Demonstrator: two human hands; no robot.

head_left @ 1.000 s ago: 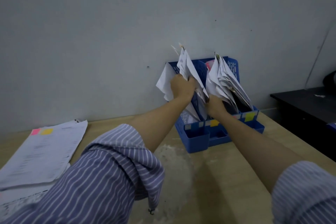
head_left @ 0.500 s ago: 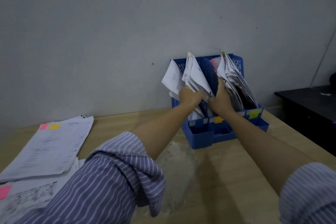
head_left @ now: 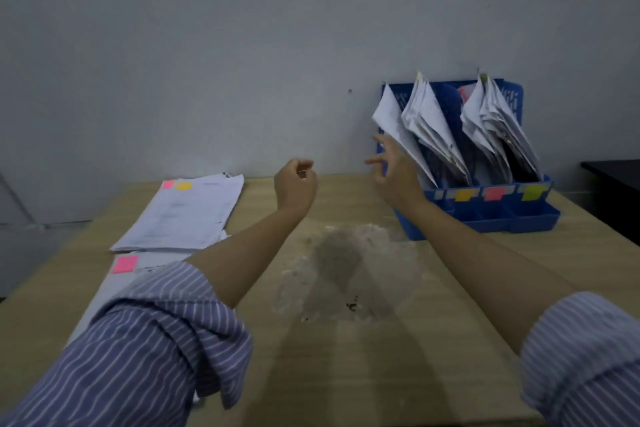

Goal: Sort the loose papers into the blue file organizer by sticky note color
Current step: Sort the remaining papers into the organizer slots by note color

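Note:
The blue file organizer (head_left: 533, 218) stands at the back right of the wooden table (head_left: 381, 357), against the wall. Bundles of white papers (head_left: 429, 121) lean in its slots, and orange, pink and green sticky notes mark its front. My right hand (head_left: 394, 166) hovers just left of the organizer with fingers spread, holding nothing. My left hand (head_left: 296, 184) hangs in the air over the table's middle, fingers loosely curled and empty. A stack of loose papers (head_left: 187, 211) with pink and yellow notes lies at the left. A sheet with a pink note (head_left: 125, 263) sits under it.
A pale dusty stain (head_left: 346, 270) marks the tabletop between my arms. A dark desk (head_left: 616, 177) stands at the far right beyond the table. The grey wall (head_left: 242, 45) runs directly behind the table.
Both hands have let go of the papers in the organizer and drawn back to the left. The view has swung left, so the organizer now sits further right.

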